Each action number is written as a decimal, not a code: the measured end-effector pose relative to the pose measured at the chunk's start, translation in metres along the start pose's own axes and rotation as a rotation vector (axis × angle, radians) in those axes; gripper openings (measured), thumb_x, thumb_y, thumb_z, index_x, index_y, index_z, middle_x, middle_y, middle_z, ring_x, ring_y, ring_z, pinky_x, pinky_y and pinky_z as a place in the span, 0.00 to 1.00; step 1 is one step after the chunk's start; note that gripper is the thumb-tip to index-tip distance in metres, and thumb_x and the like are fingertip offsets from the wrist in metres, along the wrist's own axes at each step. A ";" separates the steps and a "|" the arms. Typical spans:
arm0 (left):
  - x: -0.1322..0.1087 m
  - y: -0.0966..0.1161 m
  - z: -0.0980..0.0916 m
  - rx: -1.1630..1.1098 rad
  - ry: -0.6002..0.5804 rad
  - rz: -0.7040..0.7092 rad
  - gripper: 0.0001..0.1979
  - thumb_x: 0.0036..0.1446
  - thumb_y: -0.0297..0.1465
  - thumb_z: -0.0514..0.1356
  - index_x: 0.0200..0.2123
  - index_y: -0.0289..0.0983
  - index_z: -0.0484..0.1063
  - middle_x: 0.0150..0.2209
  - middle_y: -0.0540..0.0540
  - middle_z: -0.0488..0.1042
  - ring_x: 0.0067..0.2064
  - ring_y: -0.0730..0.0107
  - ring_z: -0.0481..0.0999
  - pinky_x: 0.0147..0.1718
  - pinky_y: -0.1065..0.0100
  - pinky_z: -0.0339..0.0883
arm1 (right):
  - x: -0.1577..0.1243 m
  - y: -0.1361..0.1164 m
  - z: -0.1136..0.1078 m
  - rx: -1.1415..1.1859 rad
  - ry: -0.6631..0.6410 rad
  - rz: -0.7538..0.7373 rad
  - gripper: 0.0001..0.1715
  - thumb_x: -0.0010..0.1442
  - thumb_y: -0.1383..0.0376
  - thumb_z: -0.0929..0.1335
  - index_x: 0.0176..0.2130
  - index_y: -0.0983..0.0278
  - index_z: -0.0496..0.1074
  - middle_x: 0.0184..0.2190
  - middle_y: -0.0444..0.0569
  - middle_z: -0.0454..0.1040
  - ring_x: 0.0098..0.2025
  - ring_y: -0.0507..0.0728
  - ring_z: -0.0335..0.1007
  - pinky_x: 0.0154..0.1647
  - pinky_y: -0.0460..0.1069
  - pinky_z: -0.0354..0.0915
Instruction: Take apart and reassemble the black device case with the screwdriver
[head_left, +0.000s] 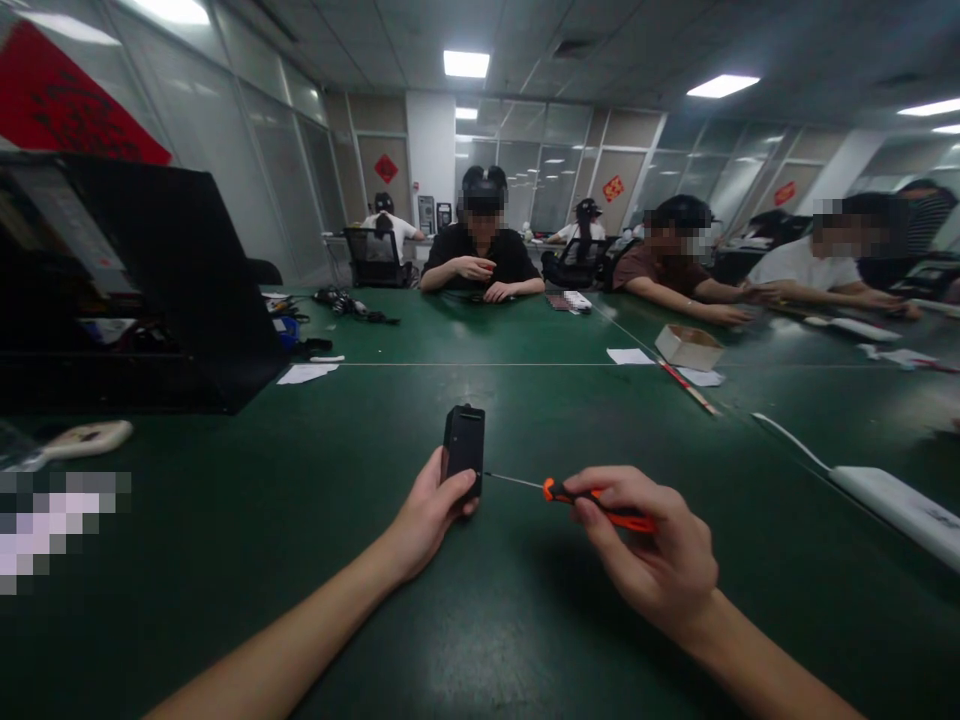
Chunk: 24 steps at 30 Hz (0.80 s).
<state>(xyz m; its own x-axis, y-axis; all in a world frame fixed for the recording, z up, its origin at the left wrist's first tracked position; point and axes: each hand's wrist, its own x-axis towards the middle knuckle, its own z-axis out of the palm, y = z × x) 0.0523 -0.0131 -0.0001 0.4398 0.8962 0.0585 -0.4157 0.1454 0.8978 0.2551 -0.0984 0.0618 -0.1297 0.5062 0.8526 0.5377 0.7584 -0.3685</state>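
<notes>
A small black rectangular box (466, 440), taller than wide, is gripped around its lower end by my left hand (431, 510), with the thumb across its face. My right hand (660, 555) is closed on the orange-and-black handle of a screwdriver (600, 503). Its thin metal shaft points left, and the tip is at the lower right side of the box, close to my left thumb. Whether the tip touches the box or sits in a screw I cannot tell. Both hands are above the green tabletop (480, 640).
A large black open case (165, 280) stands at the left. A white power strip (900, 505) lies at the right, with a small open carton (688, 347) beyond it. Across the table sits a person in black (484, 250); other people work at the right.
</notes>
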 end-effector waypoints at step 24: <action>0.002 -0.010 -0.011 0.183 -0.031 0.090 0.11 0.61 0.36 0.61 0.42 0.38 0.64 0.32 0.52 0.67 0.29 0.76 0.64 0.32 0.70 0.59 | 0.007 -0.031 0.007 0.243 -0.022 0.022 0.19 0.61 0.77 0.63 0.49 0.60 0.69 0.29 0.46 0.76 0.30 0.55 0.76 0.31 0.51 0.75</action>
<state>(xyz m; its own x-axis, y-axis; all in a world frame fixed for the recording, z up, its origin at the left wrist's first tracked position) 0.0483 -0.0084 -0.0142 0.4329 0.8884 0.1529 -0.3040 -0.0158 0.9525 0.2311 -0.1157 0.0766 -0.1392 0.5308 0.8360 0.3248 0.8220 -0.4678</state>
